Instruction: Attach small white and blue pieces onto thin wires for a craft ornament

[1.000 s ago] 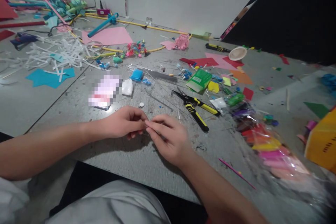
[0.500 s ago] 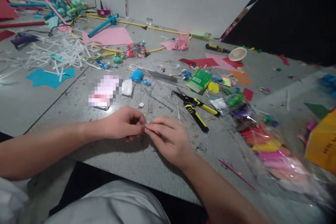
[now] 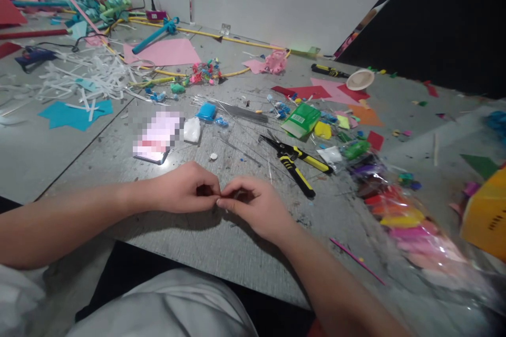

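Note:
My left hand (image 3: pixel 190 188) and my right hand (image 3: pixel 256 205) meet fingertip to fingertip above the near part of the grey table (image 3: pixel 166 247). Thumb and forefinger are pinched together on each. Whatever sits between the fingertips is too small or too hidden to make out. Beyond the left hand lies a phone (image 3: pixel 158 137) with a blurred screen. A small white ball (image 3: pixel 213 156) rests just past the fingers. Black and yellow pliers (image 3: pixel 294 160) lie spread beyond my right hand, and thin metal wires (image 3: pixel 241 111) are scattered further back.
White clay (image 3: pixel 192 130) and a blue clay pack (image 3: pixel 206 111) lie beside the phone. Bags of coloured clay (image 3: pixel 411 221) spread along the right. A green packet (image 3: pixel 301 120), white paper strips (image 3: pixel 98 73), a yellow hoop (image 3: pixel 237 41) and a pink stick (image 3: pixel 356 260) lie around.
The fingers of my right hand have bent into a rounder pinch, and its thumb has shifted slightly. Both hands stay together in nearly the same place.

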Demonstrator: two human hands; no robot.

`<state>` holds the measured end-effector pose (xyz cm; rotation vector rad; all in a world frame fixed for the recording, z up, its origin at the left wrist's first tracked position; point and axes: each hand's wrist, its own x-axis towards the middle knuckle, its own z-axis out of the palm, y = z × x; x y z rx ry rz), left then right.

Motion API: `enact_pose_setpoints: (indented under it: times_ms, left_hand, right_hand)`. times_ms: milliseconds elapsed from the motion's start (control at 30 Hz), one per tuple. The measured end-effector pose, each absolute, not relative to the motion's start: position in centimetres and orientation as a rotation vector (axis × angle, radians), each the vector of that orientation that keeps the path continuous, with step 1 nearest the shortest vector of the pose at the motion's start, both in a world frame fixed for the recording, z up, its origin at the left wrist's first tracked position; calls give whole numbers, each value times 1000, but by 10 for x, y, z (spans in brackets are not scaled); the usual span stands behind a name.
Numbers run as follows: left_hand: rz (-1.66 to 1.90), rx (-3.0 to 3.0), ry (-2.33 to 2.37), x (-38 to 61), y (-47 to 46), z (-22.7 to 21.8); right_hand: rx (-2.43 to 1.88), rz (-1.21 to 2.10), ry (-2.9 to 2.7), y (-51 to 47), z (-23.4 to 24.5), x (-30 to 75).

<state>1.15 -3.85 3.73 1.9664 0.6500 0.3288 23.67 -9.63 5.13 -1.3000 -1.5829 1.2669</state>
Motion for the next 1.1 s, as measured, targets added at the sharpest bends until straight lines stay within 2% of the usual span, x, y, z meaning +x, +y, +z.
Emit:
enact_pose_setpoints:
  times_ms: [100,267,567,700,833,1100]
  left_hand:
    - [354,1894,692,11,-39,37]
    - [384,1828,721,12,-39,35]
    - [492,2235,790,11,-26,23]
    - [434,2385,933,8,-14,18]
    - [385,2430,1032,7,-6,17]
    - [390,2416,1107,2,3,18]
  right_hand:
    - [-1264,1434,-1417,-96,52,237]
    - [-1225,1454,-1363,-98,58,238]
    - [-1284,1089,-1630,-99,59,244]
    - [-1280,925,-1817,-97,63,251]
    - [-1179,927,-1890,-95,66,256]
    - [-1285,923,-1730,-94,68,254]
